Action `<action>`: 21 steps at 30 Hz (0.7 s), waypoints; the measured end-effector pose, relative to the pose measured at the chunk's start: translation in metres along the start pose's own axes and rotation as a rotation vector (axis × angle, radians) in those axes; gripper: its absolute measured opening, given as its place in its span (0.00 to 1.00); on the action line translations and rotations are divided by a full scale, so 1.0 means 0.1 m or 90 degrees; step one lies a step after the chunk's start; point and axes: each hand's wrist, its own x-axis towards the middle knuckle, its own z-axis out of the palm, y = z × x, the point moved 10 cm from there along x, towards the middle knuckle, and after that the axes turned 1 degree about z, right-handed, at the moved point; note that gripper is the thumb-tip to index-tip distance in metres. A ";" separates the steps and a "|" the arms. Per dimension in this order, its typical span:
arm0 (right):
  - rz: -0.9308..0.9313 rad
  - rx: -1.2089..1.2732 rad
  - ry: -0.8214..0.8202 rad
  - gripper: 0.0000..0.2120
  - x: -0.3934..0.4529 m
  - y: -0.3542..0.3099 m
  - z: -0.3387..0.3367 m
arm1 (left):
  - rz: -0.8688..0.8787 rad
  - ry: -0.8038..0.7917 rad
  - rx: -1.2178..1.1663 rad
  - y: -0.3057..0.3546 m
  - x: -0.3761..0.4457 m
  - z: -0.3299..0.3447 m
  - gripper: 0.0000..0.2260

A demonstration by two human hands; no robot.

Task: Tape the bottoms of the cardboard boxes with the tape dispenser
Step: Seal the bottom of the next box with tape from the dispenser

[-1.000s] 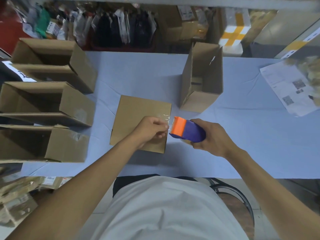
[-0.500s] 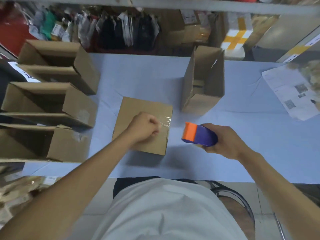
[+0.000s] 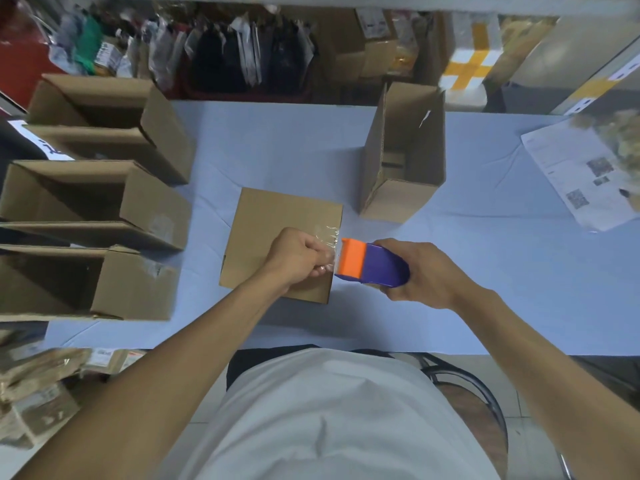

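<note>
Worktop [image 3: 485,278]: pale blue cloth, lightly creased. Box [image 3: 277,233] in hand lies at its centre, just ahead of the person, bottom up; plain brown corrugated board, square-cornered, matt. A strip of clear glossy tape [image 3: 327,233] is wrinkled at its 3 o'clock edge.

Right hand [image 3: 426,275] is wrapped round the dispenser [image 3: 372,268], a smooth purple plastic body with an orange mouth, held at the box's 3 o'clock edge. Left hand [image 3: 298,258] is curled, fingertips pinching the tape end at that mouth.

Judgement: the step is drawing out a fresh length. It would go best with the tape kept taut and flat, laid square over the seam, which the left hand hides, then pressed down from one end to avoid further wrinkles.

Open boxes [image 3: 97,199] are stacked at 9 o'clock; another open box [image 3: 405,161] stands at 1 o'clock.
</note>
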 end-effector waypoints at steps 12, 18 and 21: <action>0.096 -0.067 -0.019 0.26 -0.10 0.53 0.10 | -0.037 0.067 0.174 -0.14 0.13 -0.35 0.04; 0.128 -0.109 -0.056 0.27 -0.01 0.54 0.27 | 0.042 0.168 0.738 0.27 0.11 -0.39 0.23; 0.134 -0.132 -0.068 0.25 0.04 0.50 0.33 | 0.075 0.134 0.758 0.27 0.16 -0.40 0.24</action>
